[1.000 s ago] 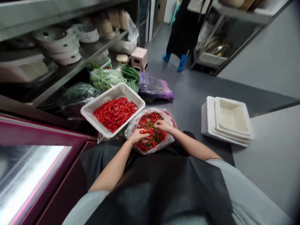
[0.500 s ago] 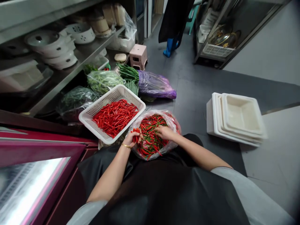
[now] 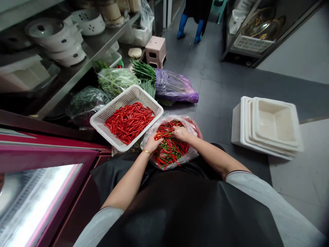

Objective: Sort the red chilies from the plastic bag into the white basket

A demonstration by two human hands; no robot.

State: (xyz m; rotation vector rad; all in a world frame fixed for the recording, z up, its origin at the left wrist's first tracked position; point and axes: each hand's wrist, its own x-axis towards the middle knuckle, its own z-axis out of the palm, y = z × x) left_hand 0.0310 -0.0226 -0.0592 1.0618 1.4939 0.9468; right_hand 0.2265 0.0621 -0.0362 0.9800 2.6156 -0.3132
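A clear plastic bag (image 3: 189, 158) stands open in front of me, full of red chili peppers with green stems (image 3: 171, 151). At its left side my left hand (image 3: 153, 143), with a gold bracelet at the wrist, is closed around several red chilies. My right hand (image 3: 180, 133) reaches into the bag, fingers bent down among the peppers; whether it pinches one is hidden. Left of the bag sits a white perforated basket (image 3: 100, 120) holding a pile of red chilies without visible green stems (image 3: 130, 120).
Bagged greens (image 3: 117, 80) and green stalks in a purple wrap (image 3: 177, 85) lie behind the basket. A pink stool (image 3: 155, 49) stands beyond. Stacked white bins (image 3: 275, 123) are at right, a metal shelf (image 3: 102, 48) at left. A person in blue boots (image 3: 182, 25) stands at the back.
My left hand has turned and moved right over the bag, closer to my right hand. The camera view has shifted slightly. The person at the back has moved their legs.
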